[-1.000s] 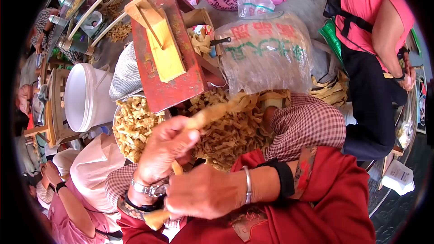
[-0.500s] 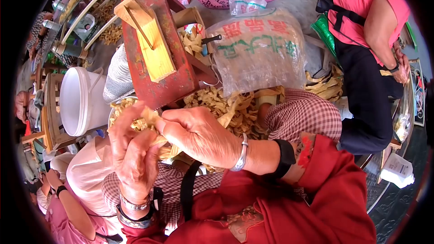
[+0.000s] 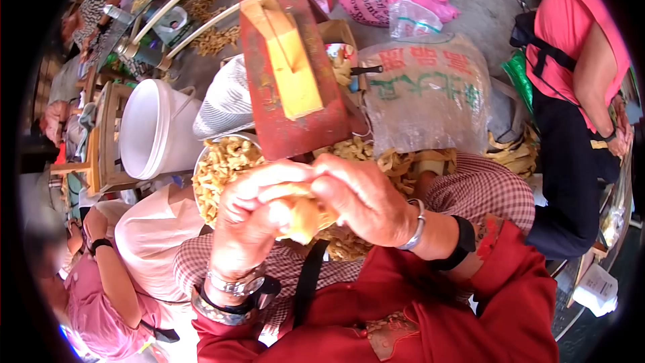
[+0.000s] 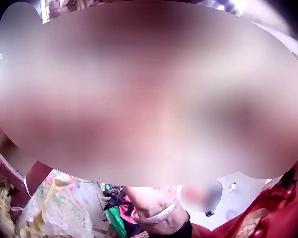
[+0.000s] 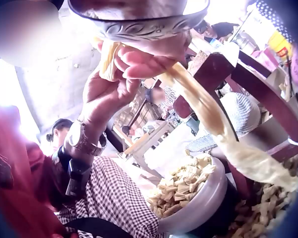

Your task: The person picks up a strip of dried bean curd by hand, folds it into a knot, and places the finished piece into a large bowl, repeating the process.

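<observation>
Both hands are close together over the lap, working a yellowish strip of tofu skin. My left hand, with a watch at the wrist, pinches the strip between thumb and fingers. From the other side, my right hand grips it with curled fingers; a silver bangle is on that wrist. A long tail of the strip hangs from the hands in the right wrist view, where the left hand shows behind the right. Most of the left wrist view is blurred; part of the right hand appears at its bottom.
A bowl of knotted pieces stands by the left knee, with more pieces below. Ahead is a red bench bearing a wooden tool. A white bucket, a plastic sack and seated people surround the work.
The right hand was pulling an end low near the lap, then rose beside the left hand. Both hands have since come together farther right in view, still with the strip.
</observation>
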The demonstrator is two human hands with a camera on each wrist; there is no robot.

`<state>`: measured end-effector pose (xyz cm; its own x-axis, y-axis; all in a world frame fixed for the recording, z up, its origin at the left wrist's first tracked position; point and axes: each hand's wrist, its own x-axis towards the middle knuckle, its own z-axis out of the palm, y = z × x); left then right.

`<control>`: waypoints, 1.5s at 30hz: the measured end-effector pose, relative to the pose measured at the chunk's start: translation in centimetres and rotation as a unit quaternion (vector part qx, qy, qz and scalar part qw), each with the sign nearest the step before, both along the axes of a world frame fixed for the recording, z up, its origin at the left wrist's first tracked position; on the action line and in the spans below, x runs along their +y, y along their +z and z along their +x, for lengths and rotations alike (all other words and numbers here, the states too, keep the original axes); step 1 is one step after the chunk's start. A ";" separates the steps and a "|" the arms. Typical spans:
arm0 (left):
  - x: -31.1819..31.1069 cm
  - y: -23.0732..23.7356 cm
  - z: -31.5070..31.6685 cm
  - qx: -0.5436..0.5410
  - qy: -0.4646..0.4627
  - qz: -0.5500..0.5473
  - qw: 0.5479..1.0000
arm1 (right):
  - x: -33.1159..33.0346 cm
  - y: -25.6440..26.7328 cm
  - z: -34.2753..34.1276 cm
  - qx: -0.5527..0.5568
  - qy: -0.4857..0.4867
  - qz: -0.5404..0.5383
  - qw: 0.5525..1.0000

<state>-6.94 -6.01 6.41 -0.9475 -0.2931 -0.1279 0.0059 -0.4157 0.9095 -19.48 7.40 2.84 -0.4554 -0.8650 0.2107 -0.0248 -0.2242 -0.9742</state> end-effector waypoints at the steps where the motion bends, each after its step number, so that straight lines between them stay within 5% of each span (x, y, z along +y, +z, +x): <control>1: 0.3 0.0 -0.1 -0.018 0.004 -0.061 0.998 | 0.3 0.1 -0.2 -0.033 0.018 0.047 0.998; 3: -0.2 -0.3 -0.7 -0.011 -0.048 -0.359 0.932 | 0.2 0.0 0.0 -0.088 0.027 0.058 0.994; 5: 0.2 0.2 -1.4 0.012 -0.049 -0.475 0.878 | 0.1 -0.2 0.3 -0.096 0.022 0.050 0.994; 8: 0.7 -0.7 -1.6 -0.006 -0.009 -0.441 0.898 | -0.2 -0.6 0.3 -0.073 0.003 0.064 0.995; 9: 1.2 -1.5 -1.3 -0.026 0.022 -0.344 0.938 | -0.3 -0.7 0.2 -0.077 -0.006 0.069 0.995; 15: 0.3 -1.5 -0.7 -0.043 -0.064 -0.068 0.995 | -0.3 -0.9 0.3 -0.134 -0.028 0.056 0.989; 18: 1.2 -1.4 -1.1 -0.063 -0.057 0.120 0.989 | -0.1 -1.0 0.3 -0.115 -0.028 0.038 0.992; 21: -0.4 -2.5 -1.0 -0.004 -0.113 0.151 0.982 | 0.5 -1.8 -0.8 0.003 -0.060 0.031 0.998; 25: -1.8 -1.0 -0.4 0.028 0.011 0.244 0.969 | 1.5 -2.2 -2.4 -0.030 -0.112 0.058 0.992; 30: -1.9 -1.5 -0.3 0.039 0.013 0.187 0.982 | 1.5 -3.1 -2.7 0.119 -0.008 0.095 0.988; 34: -1.8 -2.0 -0.6 0.004 0.032 0.080 0.996 | 0.7 -1.6 -1.6 -0.053 0.110 0.174 0.977; 38: -0.5 -1.9 -1.3 -0.064 0.094 0.015 0.993 | 0.1 -1.7 -0.9 -0.076 0.108 0.174 0.976; 41: -0.1 -1.9 -1.1 -0.129 0.080 -0.134 0.979 | 0.1 -2.2 -0.6 -0.031 0.081 0.181 0.980; 45: -0.1 -2.2 -1.3 -0.131 0.096 -0.018 0.987 | 0.0 -1.5 -0.5 0.037 0.073 0.151 0.985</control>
<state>-8.29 -6.14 4.18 -0.8096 -0.4733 -0.3472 -0.1562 -0.3965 0.9047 -20.01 7.40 1.33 -0.3137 -0.9488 -0.0376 -0.0881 0.0686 -0.9937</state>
